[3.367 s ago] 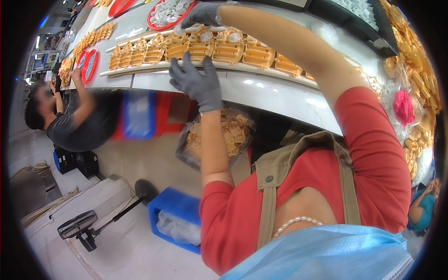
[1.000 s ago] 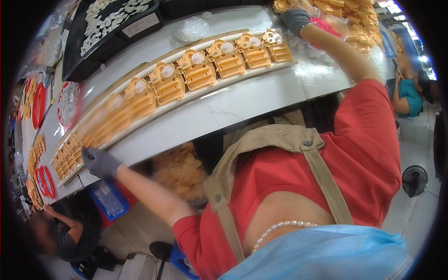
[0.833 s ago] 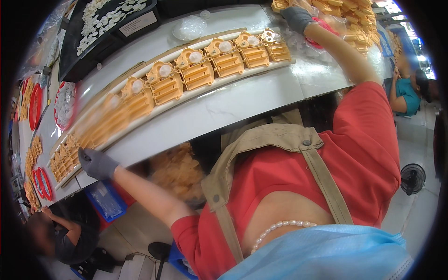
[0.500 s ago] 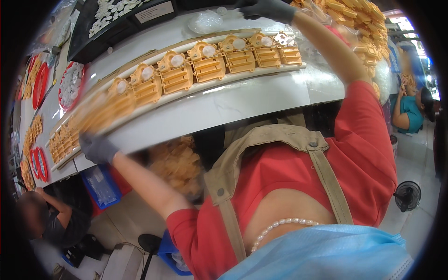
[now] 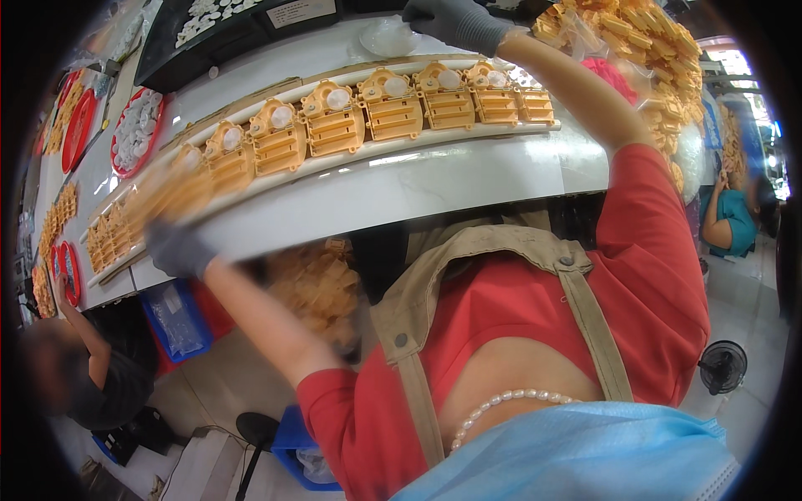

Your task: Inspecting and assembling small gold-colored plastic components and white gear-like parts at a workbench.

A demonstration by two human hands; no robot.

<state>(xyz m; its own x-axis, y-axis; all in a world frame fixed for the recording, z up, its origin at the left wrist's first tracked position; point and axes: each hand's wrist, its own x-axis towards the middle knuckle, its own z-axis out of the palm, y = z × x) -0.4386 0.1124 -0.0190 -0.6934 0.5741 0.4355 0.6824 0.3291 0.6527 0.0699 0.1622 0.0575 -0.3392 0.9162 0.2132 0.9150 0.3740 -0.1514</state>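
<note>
Orange plastic housings (image 5: 393,117) lie in a long row between two white rails (image 5: 334,169) on the table, and most carry a round, clear-white disc (image 5: 337,98). My left hand (image 5: 177,249), grey-gloved and smeared by motion, is at the near rail by the row's left part. It lies beside a blurred orange housing (image 5: 174,190); whether its fingers grip that piece does not show. Beyond the row, my right hand (image 5: 455,23), also grey-gloved, reaches towards the far side, fingers stretched leftward, with nothing visible in them. Its fingertips come close to the top edge of the view.
Far left stands a black bin (image 5: 171,71) of small white parts. Red trays (image 5: 134,132) are on the left, a clear plastic bag (image 5: 388,37) lies beyond the row, and orange parts pile up (image 5: 639,37) at right. A person (image 5: 109,363) sits lower left, another (image 5: 731,219) right.
My right hand has shifted slightly left in view, while my left stays by the blurred housing. The row appears a little further right. The person at lower left has moved an arm towards the red trays.
</note>
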